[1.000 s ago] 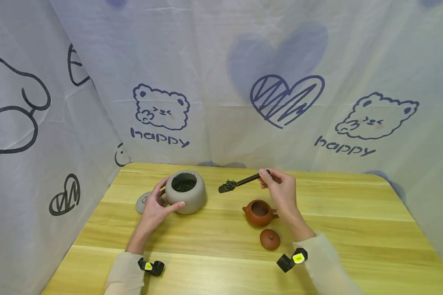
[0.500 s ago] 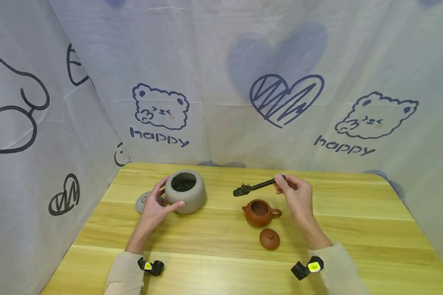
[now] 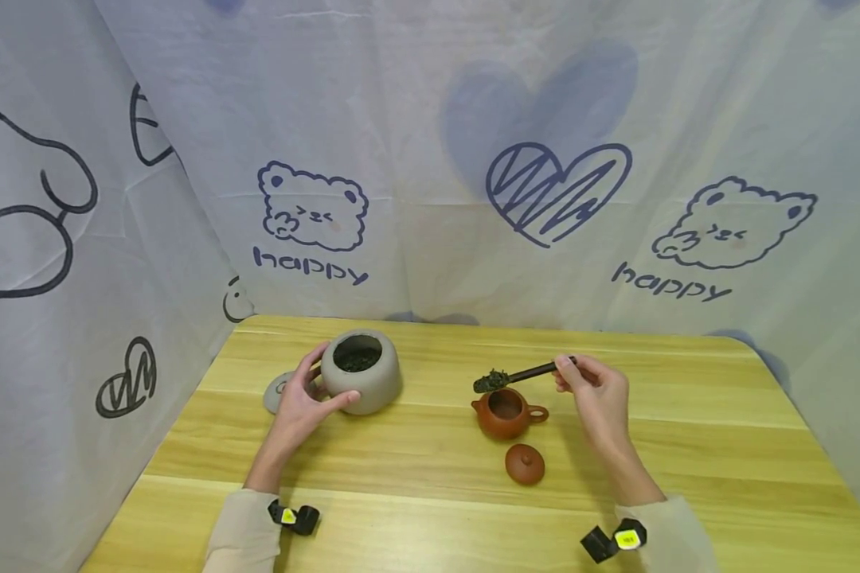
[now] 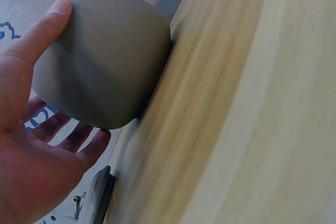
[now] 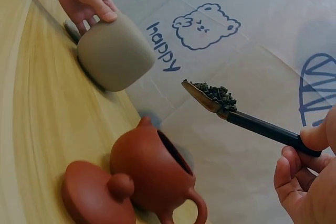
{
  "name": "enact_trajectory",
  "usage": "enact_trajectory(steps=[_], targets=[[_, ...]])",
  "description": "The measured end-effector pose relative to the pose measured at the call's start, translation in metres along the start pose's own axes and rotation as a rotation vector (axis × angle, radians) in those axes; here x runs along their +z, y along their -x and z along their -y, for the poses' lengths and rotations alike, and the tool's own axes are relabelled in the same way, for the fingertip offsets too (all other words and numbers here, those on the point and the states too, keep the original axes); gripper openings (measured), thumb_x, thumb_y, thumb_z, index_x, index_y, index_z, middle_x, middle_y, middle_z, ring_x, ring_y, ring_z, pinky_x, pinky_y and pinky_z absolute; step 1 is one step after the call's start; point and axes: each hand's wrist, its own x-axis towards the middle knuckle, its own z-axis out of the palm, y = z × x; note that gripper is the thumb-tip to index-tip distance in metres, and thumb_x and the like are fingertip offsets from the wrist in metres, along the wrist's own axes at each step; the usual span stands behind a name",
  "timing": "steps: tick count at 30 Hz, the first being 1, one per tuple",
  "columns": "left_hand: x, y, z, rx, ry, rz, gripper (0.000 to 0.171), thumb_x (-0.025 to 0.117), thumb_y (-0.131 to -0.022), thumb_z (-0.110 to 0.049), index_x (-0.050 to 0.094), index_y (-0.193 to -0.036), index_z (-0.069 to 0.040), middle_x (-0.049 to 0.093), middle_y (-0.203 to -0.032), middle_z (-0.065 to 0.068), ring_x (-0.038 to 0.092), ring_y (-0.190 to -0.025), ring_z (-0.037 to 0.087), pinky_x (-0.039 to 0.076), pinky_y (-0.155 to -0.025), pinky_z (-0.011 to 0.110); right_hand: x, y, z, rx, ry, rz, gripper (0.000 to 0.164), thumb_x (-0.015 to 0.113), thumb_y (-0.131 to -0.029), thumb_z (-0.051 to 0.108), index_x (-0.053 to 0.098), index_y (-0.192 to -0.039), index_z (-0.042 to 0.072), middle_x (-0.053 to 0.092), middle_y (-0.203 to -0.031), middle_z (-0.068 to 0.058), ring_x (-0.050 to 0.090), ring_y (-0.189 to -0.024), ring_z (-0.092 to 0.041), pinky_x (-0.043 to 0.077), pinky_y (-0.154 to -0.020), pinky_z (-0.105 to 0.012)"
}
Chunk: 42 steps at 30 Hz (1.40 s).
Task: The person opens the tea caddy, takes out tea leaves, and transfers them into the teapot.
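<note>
My left hand (image 3: pixel 302 402) grips the side of a round grey tea jar (image 3: pixel 373 386), its thumb and fingers spread around the wall. Dark tea leaves (image 3: pixel 357 360) show through the jar's open mouth. Between thumb and fingertips my right hand (image 3: pixel 598 394) pinches the dark handle end of a tea scoop (image 3: pixel 533 372). A heap of dry tea leaves (image 5: pixel 218 95) lies on the scoop's bowl. In the head view the loaded bowl overlaps the back rim of a lidless brown clay teapot (image 3: pixel 500 423); in the right wrist view it hangs above the pot.
The teapot's lid (image 3: pixel 525 465) lies on the wooden table (image 3: pixel 401 509) just in front of the pot. A grey jar lid (image 3: pixel 275 392) lies behind my left hand, partly hidden. A printed cloth (image 3: pixel 430 263) hangs along the table's back edge.
My right hand has moved right and a little nearer, carrying the loaded scoop from beside the jar to over the teapot's back rim. The left hand and jar have stayed put.
</note>
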Motion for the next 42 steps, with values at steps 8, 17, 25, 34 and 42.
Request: enact_trajectory(steps=[8,17,25,34,42], targets=[[0.001,-0.001,0.001,-0.008,0.019,0.003,0.097,0.086,-0.083,-0.006,0.028,-0.161,-0.008,0.033,-0.161,0.018,0.034,-0.146,0.043,0.035,-0.117,0.057,-0.013,0.002,-0.012,0.015,0.018,-0.048,0.03,0.07,-0.1,0.016,0.07,-0.106,-0.013,0.07,-0.079,-0.002,0.067,-0.073,-0.01,0.06,-0.069,-0.022],[0.001,0.001,0.0,0.011,0.014,0.002,0.096,0.088,-0.083,-0.015,0.032,-0.161,-0.015,0.037,-0.16,0.012,0.039,-0.144,0.037,0.039,-0.116,0.053,-0.022,0.002,-0.018,0.005,0.047,-0.059,0.03,0.07,-0.1,0.015,0.07,-0.107,-0.014,0.07,-0.078,0.003,0.067,-0.073,-0.007,0.06,-0.07,-0.021],[0.0,0.0,0.002,0.012,0.004,0.003,0.098,0.088,-0.083,-0.017,0.03,-0.161,-0.014,0.038,-0.159,0.011,0.037,-0.145,0.037,0.037,-0.117,0.053,-0.027,0.001,-0.028,-0.004,0.13,-0.049,0.029,0.07,-0.1,0.016,0.072,-0.107,-0.011,0.071,-0.079,0.001,0.066,-0.069,-0.004,0.059,-0.07,-0.02],[0.0,0.001,0.002,0.009,-0.002,-0.004,0.098,0.09,-0.082,-0.019,0.032,-0.161,-0.016,0.039,-0.159,0.009,0.038,-0.145,0.037,0.037,-0.118,0.051,-0.021,0.006,-0.03,-0.093,0.247,-0.061,0.023,0.071,-0.099,0.017,0.075,-0.1,-0.006,0.072,-0.08,-0.004,0.067,-0.068,-0.006,0.057,-0.064,-0.019],[0.0,-0.001,0.002,0.015,0.002,-0.006,0.097,0.089,-0.082,-0.018,0.032,-0.16,-0.014,0.038,-0.159,0.011,0.038,-0.145,0.037,0.036,-0.118,0.053,-0.015,0.007,-0.033,-0.164,0.28,-0.06,0.018,0.072,-0.098,0.013,0.075,-0.095,-0.004,0.071,-0.08,-0.013,0.067,-0.068,-0.014,0.053,-0.058,-0.017]])
